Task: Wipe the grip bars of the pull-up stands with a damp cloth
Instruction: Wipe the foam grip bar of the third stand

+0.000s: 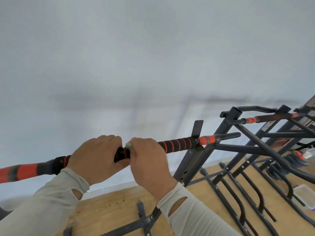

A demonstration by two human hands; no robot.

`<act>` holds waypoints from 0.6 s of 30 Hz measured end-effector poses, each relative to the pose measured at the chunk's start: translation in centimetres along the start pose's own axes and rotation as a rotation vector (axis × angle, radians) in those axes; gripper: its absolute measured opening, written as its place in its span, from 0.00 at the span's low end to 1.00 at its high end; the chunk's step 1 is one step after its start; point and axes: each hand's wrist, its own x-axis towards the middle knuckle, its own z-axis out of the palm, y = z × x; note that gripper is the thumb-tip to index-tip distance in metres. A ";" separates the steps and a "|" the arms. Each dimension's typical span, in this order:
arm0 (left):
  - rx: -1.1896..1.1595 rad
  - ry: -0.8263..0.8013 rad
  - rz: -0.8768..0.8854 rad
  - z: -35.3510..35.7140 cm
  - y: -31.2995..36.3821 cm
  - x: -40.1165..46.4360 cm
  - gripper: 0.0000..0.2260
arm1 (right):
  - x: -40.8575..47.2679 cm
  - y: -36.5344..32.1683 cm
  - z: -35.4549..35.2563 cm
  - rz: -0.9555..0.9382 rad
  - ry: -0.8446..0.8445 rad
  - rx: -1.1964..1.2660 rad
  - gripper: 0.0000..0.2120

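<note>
Both hands curl over the near bar (177, 144), left hand (95, 155) gripping bare foam, right hand (148, 160) wrapping a cloth (128, 144) (only a pale corner shows), which looks soft and should slide if squeezed around the stiff bar.

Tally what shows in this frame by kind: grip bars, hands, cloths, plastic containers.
Grip bars: 2, the near bar under both hands and the far bar
Hands: 2, the left hand and the right hand
Cloths: 1, a pale cloth peeking from the right hand
Plastic containers: 1, a clear container on the floor
Total: 6
</note>
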 end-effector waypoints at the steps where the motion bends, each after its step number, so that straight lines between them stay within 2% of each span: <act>1: -0.004 0.003 -0.001 -0.1 0.0 0.0 0.20 | 0.0 -0.1 0.2 -0.057 -0.011 0.003 0.09; 4: -0.017 -0.042 -0.040 -0.1 -0.1 -0.1 0.21 | 0.5 3.7 -1.9 -0.108 -0.080 -0.050 0.07; 7: -0.015 -0.067 -0.070 -0.1 -0.1 -0.1 0.21 | 1.1 9.9 -5.7 0.048 -0.225 -0.404 0.13; 9: -0.006 -0.072 -0.076 -0.1 0.0 0.0 0.22 | 0.5 12.9 -7.7 0.228 -0.221 -0.483 0.11; 11: -0.008 -0.084 -0.088 -0.2 0.1 0.1 0.21 | -0.1 13.3 -7.8 0.277 -0.149 -0.454 0.10; 14: -0.010 -0.128 -0.108 -0.6 0.2 0.1 0.21 | -0.9 9.4 -5.0 0.274 -0.008 -0.187 0.09; 16: -0.005 -0.146 -0.117 -0.9 0.3 0.1 0.21 | -1.3 6.2 -2.7 0.214 0.079 -0.034 0.11; 18: 0.010 -0.163 -0.117 -1.3 0.6 0.1 0.21 | -1.6 4.8 -1.1 0.136 0.151 -0.034 0.08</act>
